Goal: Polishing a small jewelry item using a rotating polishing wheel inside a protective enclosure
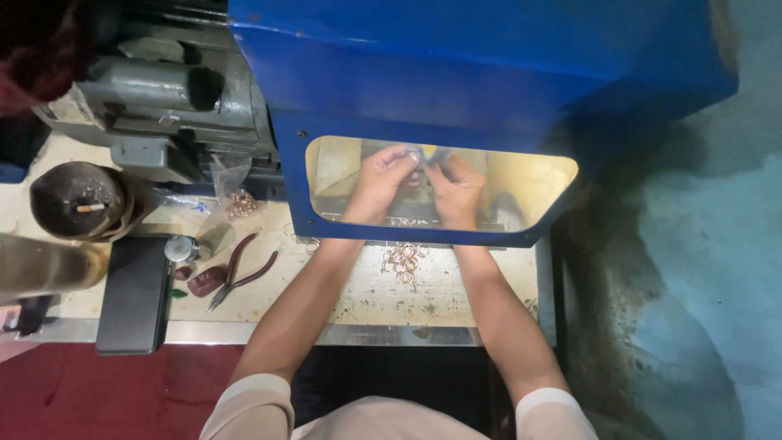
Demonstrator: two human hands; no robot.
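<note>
Both my hands reach under a blue machine hood (456, 73) and show through its clear window (529, 187). My left hand (376, 183) and my right hand (456, 191) meet at a small shiny piece (419, 155), fingers pinched around it; the piece is blurred. On the worktable (456, 301) just in front of the hood lies a pile of several copper-coloured rings (403, 261), between my forearms.
Red-handled pliers (240, 273) lie at the left, beside a black phone (134, 293), a small round tin (181, 248) and a bag of copper rings (240, 200). A round ashtray with a cigarette (77, 200) and a grey motor (171, 90) stand further left.
</note>
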